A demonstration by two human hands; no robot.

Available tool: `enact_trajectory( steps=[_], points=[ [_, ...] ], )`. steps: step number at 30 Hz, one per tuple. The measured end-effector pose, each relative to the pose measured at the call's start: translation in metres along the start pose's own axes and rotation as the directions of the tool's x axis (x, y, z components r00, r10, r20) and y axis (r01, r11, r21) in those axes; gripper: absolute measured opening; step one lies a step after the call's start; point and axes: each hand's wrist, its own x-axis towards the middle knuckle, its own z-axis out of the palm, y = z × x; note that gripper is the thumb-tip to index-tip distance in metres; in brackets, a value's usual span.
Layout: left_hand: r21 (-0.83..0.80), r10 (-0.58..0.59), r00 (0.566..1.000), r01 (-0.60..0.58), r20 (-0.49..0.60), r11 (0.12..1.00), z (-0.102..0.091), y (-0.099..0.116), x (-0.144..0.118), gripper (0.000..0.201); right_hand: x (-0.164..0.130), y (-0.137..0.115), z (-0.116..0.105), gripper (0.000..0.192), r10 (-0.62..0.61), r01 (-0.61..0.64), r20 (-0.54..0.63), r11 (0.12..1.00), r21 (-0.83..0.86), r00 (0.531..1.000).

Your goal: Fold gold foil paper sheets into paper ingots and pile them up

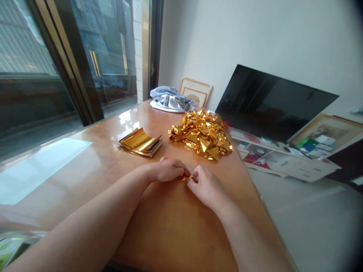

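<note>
My left hand [168, 170] and my right hand [206, 186] meet at the middle of the wooden table [170, 226], both pinching one small piece of gold foil paper [188, 176]. Most of that piece is hidden by my fingers. Beyond my hands, a stack of flat gold foil sheets [140, 142] lies to the left. A heap of folded gold foil pieces [202, 134] sits to the right of the stack.
A bundled grey-white cloth [169, 99] lies at the table's far end, with framed pictures [195, 91] leaning on the wall behind. A window runs along the left. To the right, past the table edge, a dark screen [269, 102] stands over a low white cabinet [283, 158].
</note>
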Motion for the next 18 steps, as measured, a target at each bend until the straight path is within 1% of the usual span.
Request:
enact_trajectory(
  steps=[6, 13, 18],
  points=[
    [-0.016, 0.013, 0.999, -0.013, -0.037, 1.000, 0.002, 0.001, -0.001, 0.034, 0.002, -0.005, 0.002, 0.026, 0.057, -0.057, 0.004, 0.997, -0.061, 0.998],
    [0.082, 0.027, 0.999, -0.026, -0.017, 0.996, 0.003, -0.001, 0.001, 0.035, 0.002, -0.010, -0.001, 0.037, 0.089, -0.086, 0.021, 0.991, -0.107, 0.996],
    [0.113, 0.025, 1.000, -0.023, -0.015, 0.993, 0.002, 0.001, 0.000, 0.036, 0.001, -0.013, -0.001, 0.043, 0.093, -0.092, 0.006, 0.991, -0.097, 0.996]
  ],
)
